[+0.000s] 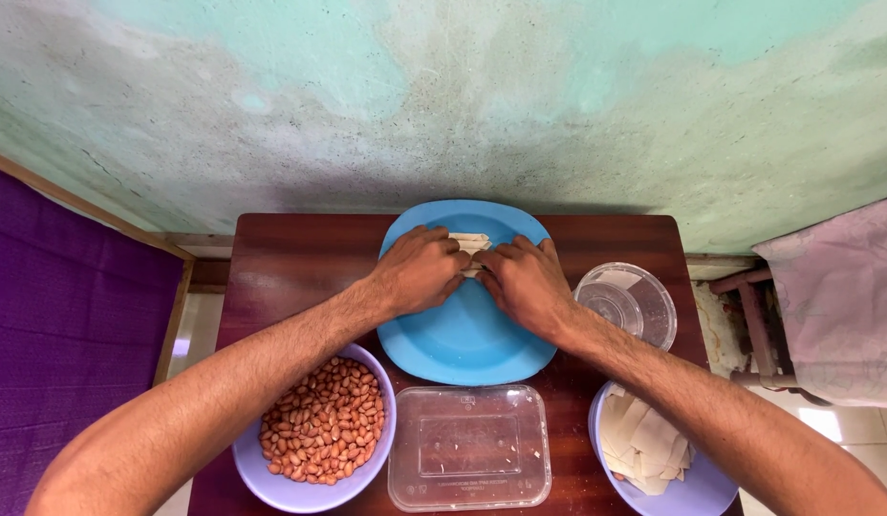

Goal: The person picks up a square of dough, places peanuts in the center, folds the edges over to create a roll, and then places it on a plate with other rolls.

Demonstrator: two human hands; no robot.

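A: The left hand (420, 270) and right hand (527, 284) meet, fingers pinched together on a pale folded wrapper (470, 246) over the far part of the blue plate (467, 339)

B: What sits around them?

A: Nearer than the left hand, a lilac bowl of peanuts (322, 430). Between the forearms, a clear lidded box (468, 446). Right of the right hand, a clear round tub (626, 302); nearer, a bowl of wrapper sheets (646, 441). All on the wooden bench (281, 258), none blocking

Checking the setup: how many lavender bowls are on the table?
2. One lavender bowl at near left holds peanuts; the other bowl at near right holds pale wrapper sheets. Its far side runs out of frame.
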